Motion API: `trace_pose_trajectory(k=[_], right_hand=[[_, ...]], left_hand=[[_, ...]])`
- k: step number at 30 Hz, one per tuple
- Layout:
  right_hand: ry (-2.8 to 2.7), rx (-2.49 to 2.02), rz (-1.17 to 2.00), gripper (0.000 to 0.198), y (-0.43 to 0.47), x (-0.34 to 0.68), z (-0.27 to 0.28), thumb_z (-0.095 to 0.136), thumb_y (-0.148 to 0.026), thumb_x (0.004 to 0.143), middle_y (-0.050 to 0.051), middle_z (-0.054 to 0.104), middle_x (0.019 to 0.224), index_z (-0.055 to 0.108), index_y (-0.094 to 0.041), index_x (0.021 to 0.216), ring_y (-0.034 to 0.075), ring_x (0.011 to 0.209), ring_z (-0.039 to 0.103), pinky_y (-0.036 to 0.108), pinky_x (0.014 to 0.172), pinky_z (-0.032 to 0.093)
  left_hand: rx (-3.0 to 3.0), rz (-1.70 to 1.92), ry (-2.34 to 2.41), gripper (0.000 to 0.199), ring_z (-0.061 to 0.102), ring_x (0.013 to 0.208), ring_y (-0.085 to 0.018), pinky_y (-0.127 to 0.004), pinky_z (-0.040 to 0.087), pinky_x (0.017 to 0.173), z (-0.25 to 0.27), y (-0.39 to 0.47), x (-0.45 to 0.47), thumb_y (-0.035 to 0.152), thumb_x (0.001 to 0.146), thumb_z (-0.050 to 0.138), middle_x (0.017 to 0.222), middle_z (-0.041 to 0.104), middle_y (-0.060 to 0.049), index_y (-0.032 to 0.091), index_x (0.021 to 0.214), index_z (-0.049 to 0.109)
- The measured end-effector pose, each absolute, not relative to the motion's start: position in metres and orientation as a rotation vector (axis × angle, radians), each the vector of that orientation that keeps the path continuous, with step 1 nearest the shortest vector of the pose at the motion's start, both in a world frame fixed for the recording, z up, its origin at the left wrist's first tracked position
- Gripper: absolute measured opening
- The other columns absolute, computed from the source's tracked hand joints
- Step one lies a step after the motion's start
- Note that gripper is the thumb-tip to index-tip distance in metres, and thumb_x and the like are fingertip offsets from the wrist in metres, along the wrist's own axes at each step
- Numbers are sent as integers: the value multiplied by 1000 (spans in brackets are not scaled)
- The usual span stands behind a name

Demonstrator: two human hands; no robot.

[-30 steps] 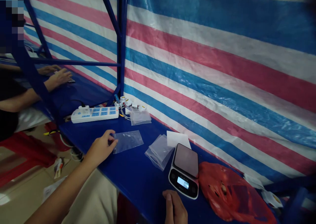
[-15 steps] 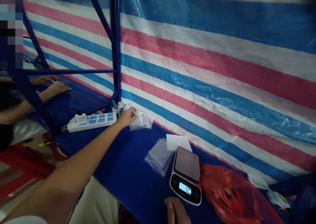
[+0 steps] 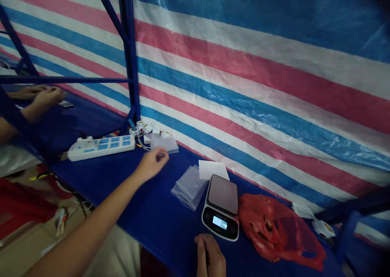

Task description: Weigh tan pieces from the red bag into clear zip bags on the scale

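My left hand (image 3: 153,162) is over the blue table, just on the near side of a pile of clear plastic bags (image 3: 166,143). Its fingers curl to meet the thumb; whether something small is between them I cannot make out. At the table's near edge rests my right hand (image 3: 210,256), fingers bent and close together, their inner side hidden. Beyond it stands a kitchen scale (image 3: 224,195) with a lit display reading 0.0. Flat clear bags (image 3: 189,187) lie left of the scale, partly against a white card (image 3: 213,169).
A white power strip (image 3: 102,147) lies at the left, beside small cabled items (image 3: 143,132). Right of the scale sits a red plastic bag (image 3: 274,228). Blue metal posts (image 3: 129,53) and a striped sheet stand behind. Another person's hands (image 3: 45,98) work at far left.
My left hand has drawn back from the pile of clear bags toward me. My right hand stays near the scale, fingers still bent. The view has shifted slightly.
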State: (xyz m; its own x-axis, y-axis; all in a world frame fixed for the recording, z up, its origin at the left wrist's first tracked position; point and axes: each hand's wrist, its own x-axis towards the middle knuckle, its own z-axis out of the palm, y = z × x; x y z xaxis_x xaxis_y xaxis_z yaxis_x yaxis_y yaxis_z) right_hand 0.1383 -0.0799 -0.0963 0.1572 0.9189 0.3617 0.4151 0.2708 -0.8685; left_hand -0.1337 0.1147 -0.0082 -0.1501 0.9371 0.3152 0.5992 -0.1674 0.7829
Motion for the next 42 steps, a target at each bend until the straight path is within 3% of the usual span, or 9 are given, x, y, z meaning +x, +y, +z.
trace_pose_trajectory(k=[5,10,14,18,22,28,31,36,42], right_hand=[[-1483,-1341,631,35,-82,141,-93,45,-42,102,5,69,83,70,-24,86,20,79,64,29,74,48],[-1476,-1317,627,34,-82,139,-91,46,-42,102,4,67,81,69,-24,84,19,78,63,29,73,47],[-1453,-1310,589,35,-81,137,-92,48,-44,101,4,67,79,69,-24,82,19,75,63,29,73,47],[-1459,-1312,585,36,-80,137,-95,47,-45,101,4,67,78,68,-24,81,19,75,64,30,71,48],[-1469,-1319,576,37,-80,138,-97,47,-46,101,5,67,77,69,-24,80,20,73,64,30,70,49],[-1465,-1312,529,36,-79,138,-99,49,-47,100,6,68,77,71,-24,81,20,74,65,30,71,51],[-1463,-1310,520,35,-78,137,-100,49,-45,100,5,68,78,70,-24,81,20,73,65,30,71,50],[-1472,-1299,470,37,-79,135,-97,47,-45,101,5,67,76,69,-24,81,20,70,64,30,70,51],[-1632,-1288,503,30,-81,144,-81,46,-35,102,5,68,81,68,-23,86,18,76,66,28,71,51]], left_hand=[[2385,798,1291,37,59,111,-23,-38,47,100,-22,74,-70,12,79,55,120,65,-6,24,112,67],[2540,461,1236,31,60,110,-26,-42,46,97,-20,83,-64,10,74,58,114,66,-5,26,98,72],[2579,446,1194,34,61,112,-26,-44,41,105,-22,83,-65,10,73,61,117,66,-5,26,103,70],[2663,481,1171,24,63,98,-20,-38,43,97,-23,88,-63,8,87,52,101,69,-4,22,90,72],[2802,606,1212,28,60,101,-22,-37,44,91,-4,118,-82,11,91,50,103,70,-7,23,92,74],[2615,498,1584,26,59,111,-24,-38,41,106,31,199,-163,17,86,51,106,71,-8,24,87,76],[2530,456,1707,22,61,109,-25,-37,43,104,32,219,-196,15,78,53,101,72,-9,22,78,74],[2459,473,1853,40,60,118,-28,-39,43,106,30,209,-203,13,65,56,120,70,-10,22,100,74],[2520,692,1537,36,58,120,-26,-40,41,109,23,120,-135,21,84,50,123,67,-9,21,115,68]])
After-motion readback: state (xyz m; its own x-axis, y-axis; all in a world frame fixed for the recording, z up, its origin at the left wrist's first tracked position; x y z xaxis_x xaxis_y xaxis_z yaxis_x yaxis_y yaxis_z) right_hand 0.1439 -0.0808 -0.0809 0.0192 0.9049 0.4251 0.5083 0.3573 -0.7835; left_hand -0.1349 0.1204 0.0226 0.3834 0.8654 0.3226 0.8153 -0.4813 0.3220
